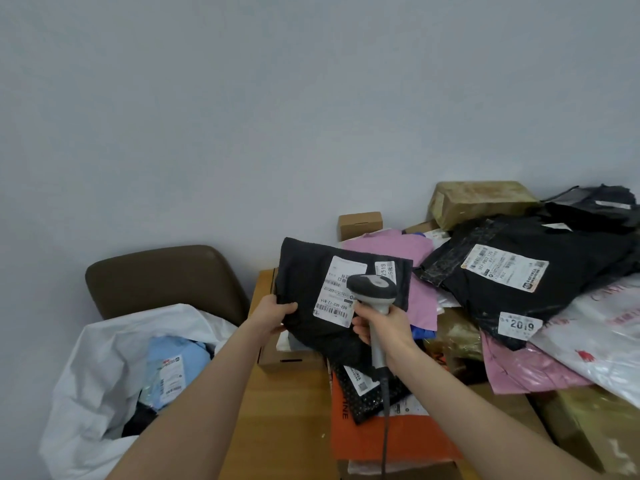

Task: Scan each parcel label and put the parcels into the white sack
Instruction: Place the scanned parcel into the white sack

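My left hand [275, 314] grips the left edge of a black parcel bag [304, 282] and holds it up above the table, its white label [337, 292] facing me. My right hand [384, 327] grips the handle of a grey barcode scanner [372, 289], whose head sits right over that label. The scanner's cable hangs down past my right wrist. At the lower left the white sack [86, 368] stands open, with a light blue parcel [173, 365] and something dark inside it.
A wooden table [277, 410] carries a heap of parcels: a large black bag [526, 271], pink bags [526, 368], an orange bag [374, 434], white bags and cardboard boxes [478, 199]. A brown chair [162, 275] stands behind the sack against the grey wall.
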